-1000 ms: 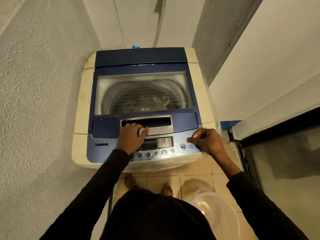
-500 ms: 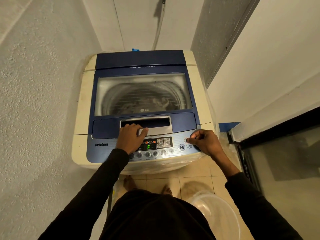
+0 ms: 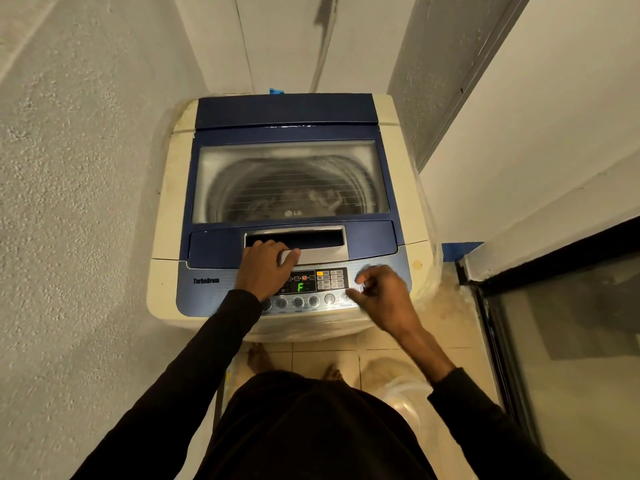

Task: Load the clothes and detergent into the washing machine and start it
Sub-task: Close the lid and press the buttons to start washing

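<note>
A cream and blue top-loading washing machine (image 3: 169, 216) stands before me with its glass lid (image 3: 291, 181) closed. Clothes (image 3: 311, 199) show dimly in the drum through the glass. The control panel (image 3: 207, 289) is lit, and its display (image 3: 300, 286) shows a green F. My left hand (image 3: 266, 268) rests flat on the panel with its fingers at the silver lid handle (image 3: 311, 247). My right hand (image 3: 384, 296) hovers over the panel's right end, fingers curled and thumb near the start/pause button, which it partly hides.
Textured walls close in on the left and at the back. A dark glass door (image 3: 568, 341) stands at the right. A clear plastic basin (image 3: 408, 403) sits on the tiled floor (image 3: 322, 355) by my bare feet. A hose (image 3: 323, 46) hangs behind the machine.
The display went from dark to lit, showing a green F. My right hand moved left from the panel's right corner toward the start/pause button. My left hand stayed put.
</note>
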